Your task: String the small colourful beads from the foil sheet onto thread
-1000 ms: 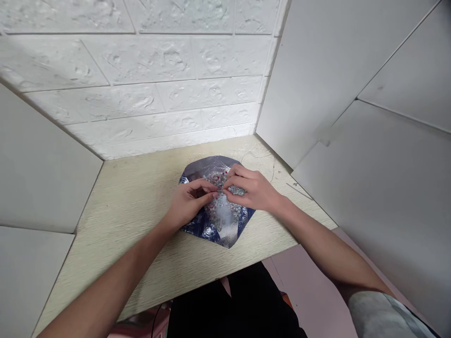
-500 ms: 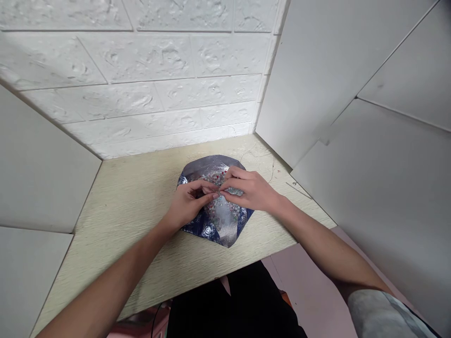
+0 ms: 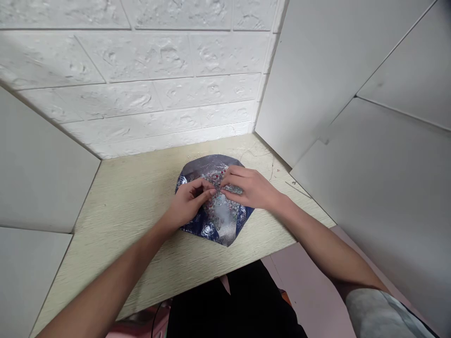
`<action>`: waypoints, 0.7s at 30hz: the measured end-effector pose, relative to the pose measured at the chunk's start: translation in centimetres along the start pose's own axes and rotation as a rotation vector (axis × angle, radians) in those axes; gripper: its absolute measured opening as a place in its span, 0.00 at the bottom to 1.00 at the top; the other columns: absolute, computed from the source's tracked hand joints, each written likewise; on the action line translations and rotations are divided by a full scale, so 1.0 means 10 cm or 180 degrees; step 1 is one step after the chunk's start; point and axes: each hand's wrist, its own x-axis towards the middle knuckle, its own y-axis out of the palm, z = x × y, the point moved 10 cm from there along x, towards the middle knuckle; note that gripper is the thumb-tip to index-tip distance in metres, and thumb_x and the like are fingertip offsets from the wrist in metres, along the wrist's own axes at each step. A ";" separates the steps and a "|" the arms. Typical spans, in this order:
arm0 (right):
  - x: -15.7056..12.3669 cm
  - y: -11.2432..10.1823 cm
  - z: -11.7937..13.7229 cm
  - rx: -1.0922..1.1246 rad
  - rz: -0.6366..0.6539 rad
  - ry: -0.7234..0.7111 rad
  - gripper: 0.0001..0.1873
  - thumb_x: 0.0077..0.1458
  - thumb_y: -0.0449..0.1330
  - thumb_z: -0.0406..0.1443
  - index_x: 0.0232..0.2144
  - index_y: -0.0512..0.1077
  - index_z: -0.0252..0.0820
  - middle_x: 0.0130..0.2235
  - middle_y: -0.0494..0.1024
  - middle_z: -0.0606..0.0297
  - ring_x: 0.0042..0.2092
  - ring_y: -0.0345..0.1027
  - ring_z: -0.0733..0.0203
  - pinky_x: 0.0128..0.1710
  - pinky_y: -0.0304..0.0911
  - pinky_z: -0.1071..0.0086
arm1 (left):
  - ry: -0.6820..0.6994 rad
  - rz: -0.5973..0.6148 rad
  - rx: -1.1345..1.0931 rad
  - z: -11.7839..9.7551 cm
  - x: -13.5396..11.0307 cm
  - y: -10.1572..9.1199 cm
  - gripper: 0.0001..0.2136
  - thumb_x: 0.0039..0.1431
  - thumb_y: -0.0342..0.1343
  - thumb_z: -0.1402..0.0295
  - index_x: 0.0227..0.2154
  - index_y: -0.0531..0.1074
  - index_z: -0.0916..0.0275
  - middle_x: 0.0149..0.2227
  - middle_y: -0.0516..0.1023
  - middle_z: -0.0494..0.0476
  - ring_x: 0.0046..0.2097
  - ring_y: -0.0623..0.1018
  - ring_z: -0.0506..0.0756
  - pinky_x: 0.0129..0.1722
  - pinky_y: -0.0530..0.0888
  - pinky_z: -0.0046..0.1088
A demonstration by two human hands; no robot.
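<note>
A blue-and-silver foil sheet with a rose print (image 3: 216,230) lies flat on a pale wood-grain desk (image 3: 120,234). Across its middle runs a patch of tiny sparkling beads, silver with some red (image 3: 220,203). My left hand (image 3: 186,204) and my right hand (image 3: 248,188) come in from either side. Their fingertips nearly meet and pinch at this patch. Whatever lies between them is too small to make out, and the fingers hide the patch's centre.
White brick-pattern wall panels (image 3: 141,80) stand behind the desk, and grey-white boards (image 3: 42,169) flank it. A thin wire (image 3: 298,189) lies near the desk's right edge. Dark trousers (image 3: 229,305) show below the front edge.
Both hands stay at the sparkling patch, with only small shifts of the fingers. The whole view has drifted very slightly.
</note>
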 end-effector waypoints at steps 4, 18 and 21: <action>0.00 -0.07 -0.07 -0.0148 -0.0102 0.0183 0.10 0.62 0.51 0.38 0.39 0.71 0.41 0.39 0.72 0.61 0.39 0.66 0.62 0.35 0.65 0.68 | 0.0371 -0.0159 -0.0827 -0.14 -0.03 -0.07 0.08 0.65 0.50 0.61 0.34 0.60 0.59 0.26 0.76 0.49 0.24 0.72 0.49 0.26 0.69 0.25; 0.00 -0.08 -0.14 -0.0481 -0.0166 0.0448 0.11 0.60 0.50 0.36 0.34 0.72 0.41 0.38 0.71 0.60 0.37 0.66 0.61 0.33 0.63 0.68 | 0.1373 -0.2079 0.0530 -0.55 -0.32 -0.52 0.04 0.65 0.51 0.65 0.37 0.64 0.58 0.68 0.49 0.56 0.64 0.61 0.61 0.63 0.59 0.49; -0.04 -0.18 -0.23 -0.0508 -0.0449 0.0792 0.09 0.58 0.51 0.34 0.36 0.72 0.40 0.39 0.71 0.58 0.38 0.66 0.58 0.33 0.64 0.66 | 0.1467 -0.1971 0.0718 -0.61 -0.34 -0.48 0.03 0.64 0.51 0.67 0.36 0.65 0.59 0.61 0.62 0.58 0.59 0.68 0.58 0.60 0.63 0.46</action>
